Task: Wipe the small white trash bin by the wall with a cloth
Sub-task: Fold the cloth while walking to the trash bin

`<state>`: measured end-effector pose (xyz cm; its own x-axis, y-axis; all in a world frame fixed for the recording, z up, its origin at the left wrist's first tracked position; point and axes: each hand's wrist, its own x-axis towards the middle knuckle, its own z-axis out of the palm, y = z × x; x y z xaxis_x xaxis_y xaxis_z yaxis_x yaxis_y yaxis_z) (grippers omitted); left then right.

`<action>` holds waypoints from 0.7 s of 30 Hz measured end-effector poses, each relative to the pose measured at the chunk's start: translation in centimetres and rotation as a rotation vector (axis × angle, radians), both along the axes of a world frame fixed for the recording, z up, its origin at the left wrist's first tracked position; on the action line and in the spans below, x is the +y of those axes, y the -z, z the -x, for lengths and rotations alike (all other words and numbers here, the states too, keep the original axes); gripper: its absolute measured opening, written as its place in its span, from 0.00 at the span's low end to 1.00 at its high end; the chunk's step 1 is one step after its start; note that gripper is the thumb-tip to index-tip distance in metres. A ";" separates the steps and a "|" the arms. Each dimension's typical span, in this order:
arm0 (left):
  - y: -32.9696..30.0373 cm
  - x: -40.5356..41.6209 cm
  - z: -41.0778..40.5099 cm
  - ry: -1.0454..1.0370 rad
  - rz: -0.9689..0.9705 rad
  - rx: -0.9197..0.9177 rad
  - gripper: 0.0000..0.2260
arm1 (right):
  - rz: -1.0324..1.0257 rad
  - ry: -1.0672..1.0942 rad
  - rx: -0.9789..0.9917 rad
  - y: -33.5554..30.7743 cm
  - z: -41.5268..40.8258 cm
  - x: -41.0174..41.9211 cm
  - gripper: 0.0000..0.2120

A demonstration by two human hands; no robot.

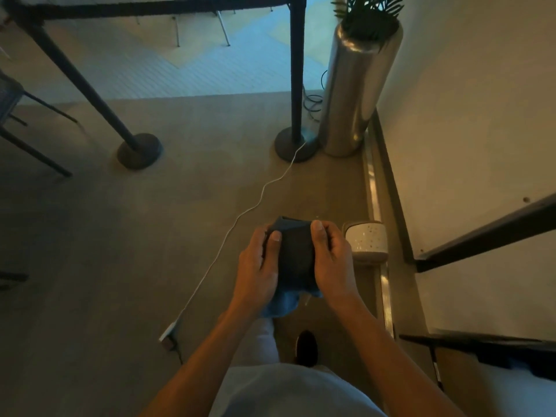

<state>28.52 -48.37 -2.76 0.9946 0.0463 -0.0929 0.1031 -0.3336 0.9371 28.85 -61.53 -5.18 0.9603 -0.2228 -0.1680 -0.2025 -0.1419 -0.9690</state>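
You hold a dark blue cloth in front of you with both hands. Your left hand has its grip closed on the cloth's left edge, thumb on top; your right hand grips the right edge the same way. The small white bin stands on the floor against the wall, just beyond your right hand. A white cable trails across the floor to your left.

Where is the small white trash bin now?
In the head view, the trash bin stands on the floor against the wall's baseboard, just right of the right hand.
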 end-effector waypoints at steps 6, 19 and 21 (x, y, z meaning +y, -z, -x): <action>1.2 0.6 -9.0 0.135 0.007 0.008 0.08 | 0.010 0.151 0.020 0.8 -6.7 0.6 0.12; 1.7 1.2 -25.2 0.493 -0.056 0.005 0.09 | -0.095 0.500 0.106 0.6 -17.7 2.9 0.12; 1.9 0.3 -26.6 0.544 -0.052 0.013 0.08 | -0.091 0.556 0.102 0.6 -18.5 2.4 0.11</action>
<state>55.08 -48.02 -4.67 0.8752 -0.4694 -0.1170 -0.0853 -0.3879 0.9178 47.40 -59.18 -5.78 0.6808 -0.6700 -0.2961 -0.3165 0.0955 -0.9438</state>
